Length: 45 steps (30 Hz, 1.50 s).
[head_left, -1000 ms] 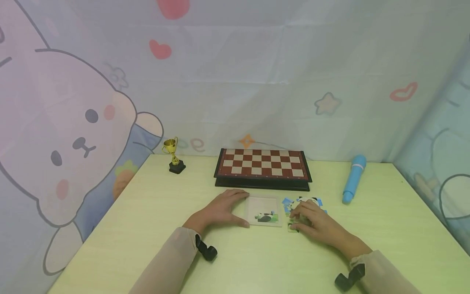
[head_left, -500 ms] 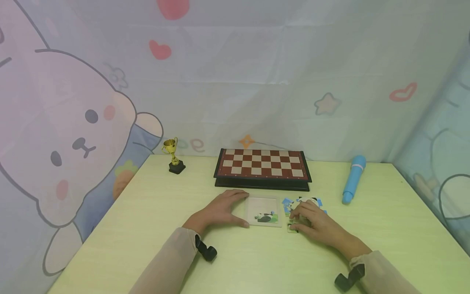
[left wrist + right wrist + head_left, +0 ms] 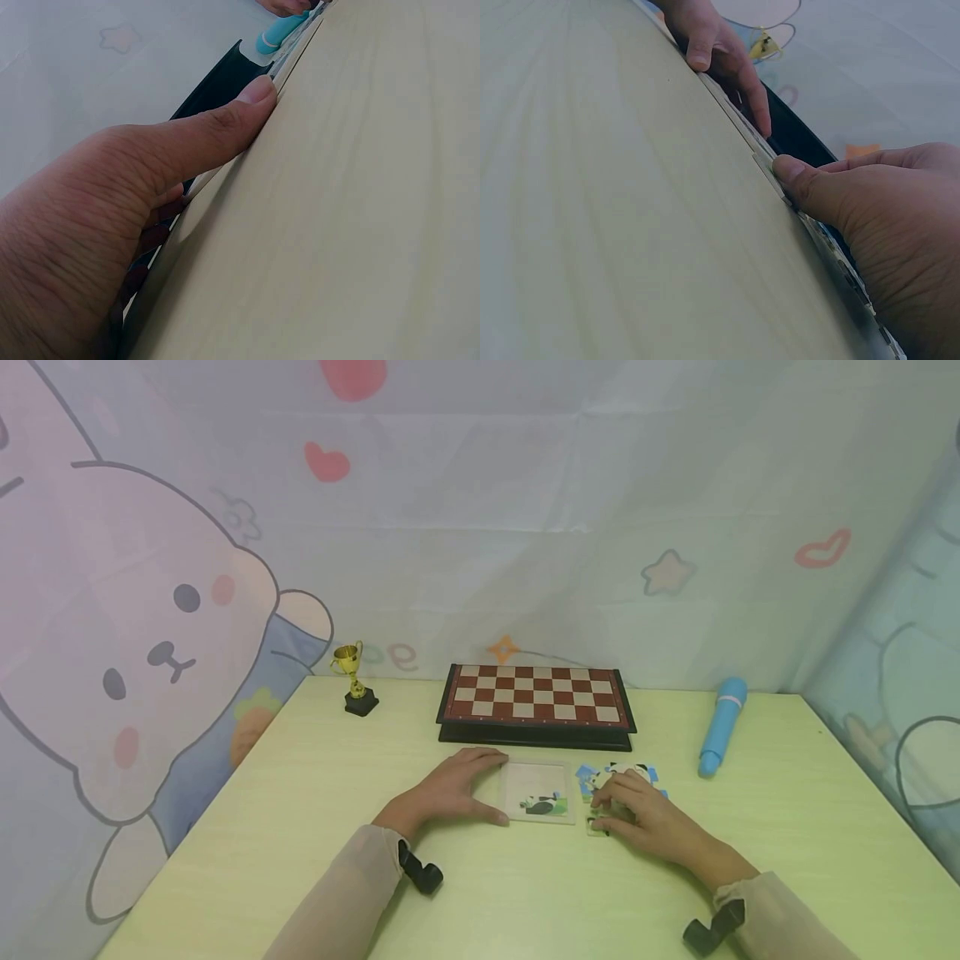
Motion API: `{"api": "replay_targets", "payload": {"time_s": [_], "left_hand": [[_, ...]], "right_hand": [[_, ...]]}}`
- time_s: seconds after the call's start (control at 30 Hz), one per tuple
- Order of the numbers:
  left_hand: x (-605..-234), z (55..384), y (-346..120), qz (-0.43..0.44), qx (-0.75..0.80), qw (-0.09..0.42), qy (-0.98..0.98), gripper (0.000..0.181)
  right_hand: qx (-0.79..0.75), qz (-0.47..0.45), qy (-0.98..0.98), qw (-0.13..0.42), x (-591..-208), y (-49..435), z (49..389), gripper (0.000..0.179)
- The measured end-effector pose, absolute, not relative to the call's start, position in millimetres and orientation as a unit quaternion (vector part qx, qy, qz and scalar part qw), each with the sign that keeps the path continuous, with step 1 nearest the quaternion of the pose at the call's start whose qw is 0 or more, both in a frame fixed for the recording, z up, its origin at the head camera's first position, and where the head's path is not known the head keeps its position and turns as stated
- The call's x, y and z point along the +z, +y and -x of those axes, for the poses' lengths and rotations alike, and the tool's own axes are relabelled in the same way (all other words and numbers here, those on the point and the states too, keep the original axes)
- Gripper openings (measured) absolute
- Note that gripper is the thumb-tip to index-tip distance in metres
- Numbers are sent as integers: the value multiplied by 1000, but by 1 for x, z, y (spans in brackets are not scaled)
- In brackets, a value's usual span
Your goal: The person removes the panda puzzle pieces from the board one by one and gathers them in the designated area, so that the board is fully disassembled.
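Note:
In the head view, my left hand rests at the left side of a square, pale puzzle tray. Its thumb touches near the lower left corner and its fingers reach the upper left one. A puzzle section with a panda and grass lies along the tray's bottom. To the right of the tray, my right hand pinches a small puzzle piece on the table, mostly covered by thumb and fingers. Several blue and panda-patterned puzzle pieces lie beyond that hand, partly hidden by it.
Behind the tray sits a folded chessboard with a black case. A small gold trophy stands at the back left of the table. Toward the right lies a blue toy microphone. A printed cloth hangs behind.

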State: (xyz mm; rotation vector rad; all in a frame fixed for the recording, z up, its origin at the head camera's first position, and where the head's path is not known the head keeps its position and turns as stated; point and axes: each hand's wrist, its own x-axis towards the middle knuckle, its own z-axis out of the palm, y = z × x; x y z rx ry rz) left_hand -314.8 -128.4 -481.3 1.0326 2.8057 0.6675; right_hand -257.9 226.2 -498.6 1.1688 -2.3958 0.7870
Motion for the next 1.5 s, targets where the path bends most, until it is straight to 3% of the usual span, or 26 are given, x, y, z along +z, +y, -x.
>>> {"api": "replay_targets", "payload": {"time_s": [1.03, 1.37, 1.5], "left_hand": [[-483, 317, -128, -341, 218, 33, 914, 104], [-485, 318, -128, -339, 214, 34, 915, 105], [-486, 319, -129, -341, 210, 28, 916, 106]], "right_hand": [[284, -404, -853, 172, -499, 228, 258, 18], [335, -456, -795, 221, -495, 216, 263, 26], [324, -444, -816, 178, -488, 205, 263, 20]]}}
